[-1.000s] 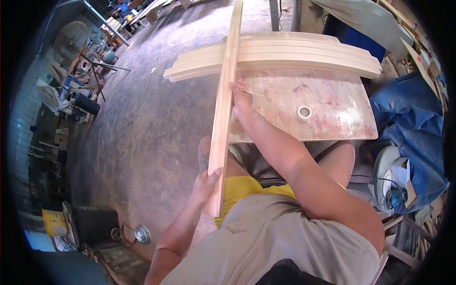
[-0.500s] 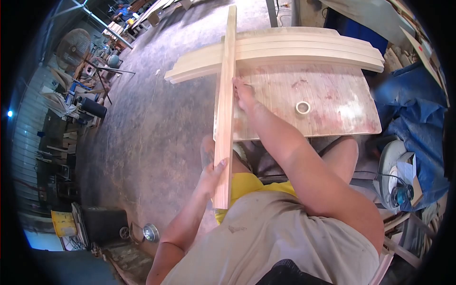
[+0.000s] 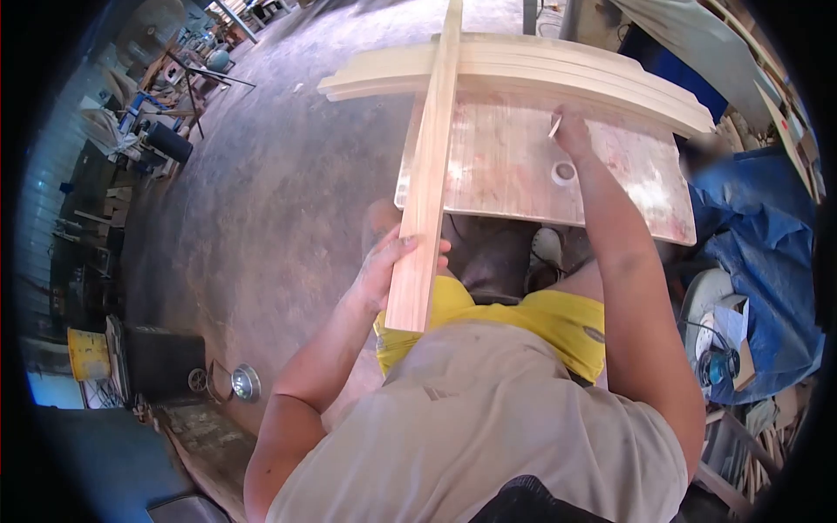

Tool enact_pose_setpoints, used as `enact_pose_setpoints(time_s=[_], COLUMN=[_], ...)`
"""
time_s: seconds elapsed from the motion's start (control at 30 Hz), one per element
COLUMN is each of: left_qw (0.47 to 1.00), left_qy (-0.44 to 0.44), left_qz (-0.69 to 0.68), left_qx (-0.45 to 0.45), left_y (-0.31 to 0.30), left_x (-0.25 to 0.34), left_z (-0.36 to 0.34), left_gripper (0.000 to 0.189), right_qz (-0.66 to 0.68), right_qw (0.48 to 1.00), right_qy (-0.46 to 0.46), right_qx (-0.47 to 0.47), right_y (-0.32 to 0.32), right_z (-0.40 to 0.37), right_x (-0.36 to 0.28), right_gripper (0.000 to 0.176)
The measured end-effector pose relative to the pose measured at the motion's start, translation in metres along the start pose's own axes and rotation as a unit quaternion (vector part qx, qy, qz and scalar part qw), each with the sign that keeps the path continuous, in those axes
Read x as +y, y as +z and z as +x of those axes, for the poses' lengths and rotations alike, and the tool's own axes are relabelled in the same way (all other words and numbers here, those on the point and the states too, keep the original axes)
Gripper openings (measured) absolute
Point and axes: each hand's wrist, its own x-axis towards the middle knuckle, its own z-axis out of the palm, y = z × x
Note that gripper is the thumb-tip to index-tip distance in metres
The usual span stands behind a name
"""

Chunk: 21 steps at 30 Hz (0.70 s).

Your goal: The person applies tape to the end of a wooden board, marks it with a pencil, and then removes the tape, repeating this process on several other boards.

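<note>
Since a moment ago, the right hand [image 3: 573,132] has left the long wooden strip [image 3: 433,166] and swung right. It now pinches a pencil [image 3: 554,126] just below the stack of curved boards [image 3: 602,77] at the far edge of the tabletop [image 3: 506,179]. The left hand [image 3: 391,264] curls around the strip near its lower end. The strip runs along the tabletop's left edge and overhangs the near edge above the lap. A tape roll [image 3: 564,172] lies just beside the right wrist. Bare concrete floor [image 3: 288,174] lies open to the left, while a blue tarp [image 3: 758,235] crowds the right side. A yellow bucket [image 3: 87,353] stands far left, its contents hidden.
</note>
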Motion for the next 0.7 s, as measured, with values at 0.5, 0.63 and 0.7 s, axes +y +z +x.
enact_pose_setpoints(time_s=[0.5,0.63,0.7], left_qw=[0.996,0.997,0.997], left_qy=[-0.054,-0.017,-0.003], left_qz=[-0.007,0.040,0.045], left_qx=[0.067,0.070,0.069], left_y=[0.059,0.058,0.053], left_x=[-0.036,-0.037,-0.043], left_z=[0.033,0.041,0.052], left_gripper=[0.049,0.046,0.044], right_qz=[0.630,0.725,0.712], right_qw=[0.611,0.578,0.584], right_qy=[0.340,0.256,0.281], right_qx=[-0.338,-0.274,-0.270], right_y=[-0.005,0.004,0.001], right_z=[-0.116,-0.118,-0.116], right_x=[-0.157,-0.197,-0.201], right_gripper=[0.069,0.059,0.053])
